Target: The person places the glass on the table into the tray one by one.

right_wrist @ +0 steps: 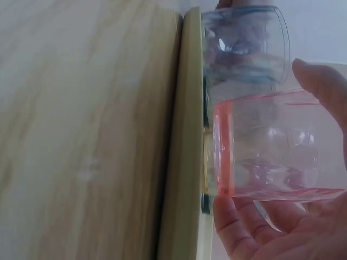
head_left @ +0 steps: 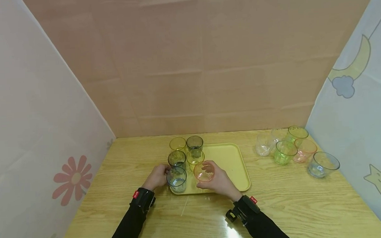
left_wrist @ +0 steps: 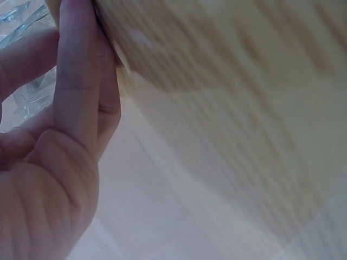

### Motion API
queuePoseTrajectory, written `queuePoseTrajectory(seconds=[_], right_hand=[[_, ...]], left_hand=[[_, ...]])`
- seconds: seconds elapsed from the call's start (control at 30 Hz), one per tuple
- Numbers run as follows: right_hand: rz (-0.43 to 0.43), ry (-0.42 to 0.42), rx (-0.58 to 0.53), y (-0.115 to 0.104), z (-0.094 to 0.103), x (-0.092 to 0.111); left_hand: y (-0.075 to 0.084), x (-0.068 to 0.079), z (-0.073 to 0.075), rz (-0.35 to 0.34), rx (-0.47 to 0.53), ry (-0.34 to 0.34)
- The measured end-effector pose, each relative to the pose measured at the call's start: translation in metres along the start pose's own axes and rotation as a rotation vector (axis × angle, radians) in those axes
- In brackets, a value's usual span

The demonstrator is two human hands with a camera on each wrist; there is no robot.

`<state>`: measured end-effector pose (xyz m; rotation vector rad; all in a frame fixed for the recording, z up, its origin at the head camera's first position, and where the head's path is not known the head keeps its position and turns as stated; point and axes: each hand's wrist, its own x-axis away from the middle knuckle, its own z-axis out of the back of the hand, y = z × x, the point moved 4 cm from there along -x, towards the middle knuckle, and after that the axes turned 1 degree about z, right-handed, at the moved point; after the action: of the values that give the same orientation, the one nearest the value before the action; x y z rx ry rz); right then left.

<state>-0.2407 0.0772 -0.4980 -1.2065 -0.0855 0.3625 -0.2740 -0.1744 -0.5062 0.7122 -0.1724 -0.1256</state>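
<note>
My right hand (head_left: 219, 181) grips a pink glass (head_left: 204, 172) from the side, thumb and fingers on opposite walls. In the right wrist view the glass base (right_wrist: 224, 149) is close over the tray, near its front. At the front left corner of the yellow tray (head_left: 232, 167) stands a blue glass (head_left: 176, 181). My left hand (head_left: 158, 177) is at the tray's left edge beside this glass, one long finger (left_wrist: 78, 70) straight. Behind stand a dark grey-green glass (head_left: 177, 160), a yellow glass (head_left: 195, 158), a dark grey glass (head_left: 194, 143) and an amber glass (head_left: 177, 144).
To the right on the wooden table (head_left: 277, 207) are clear glasses (head_left: 262, 146), green glasses (head_left: 283, 154), another pink glass (head_left: 303, 153) and a bluish glass (head_left: 321, 166). A brown panel (head_left: 201, 79) closes the back; white printed panels (head_left: 360, 125) flank both sides.
</note>
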Motion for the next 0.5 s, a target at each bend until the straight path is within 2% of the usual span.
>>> queuePoseTrajectory(seconds=[0.27, 0.5], right_hand=[[-0.031, 0.002, 0.110, -0.002, -0.013, 0.000], [-0.049, -0.009, 0.147, -0.001, -0.020, -0.001]], left_hand=[[-0.001, 0.001, -0.002, -0.023, -0.006, 0.015], [-0.002, -0.001, -0.002, -0.001, 0.013, 0.002]])
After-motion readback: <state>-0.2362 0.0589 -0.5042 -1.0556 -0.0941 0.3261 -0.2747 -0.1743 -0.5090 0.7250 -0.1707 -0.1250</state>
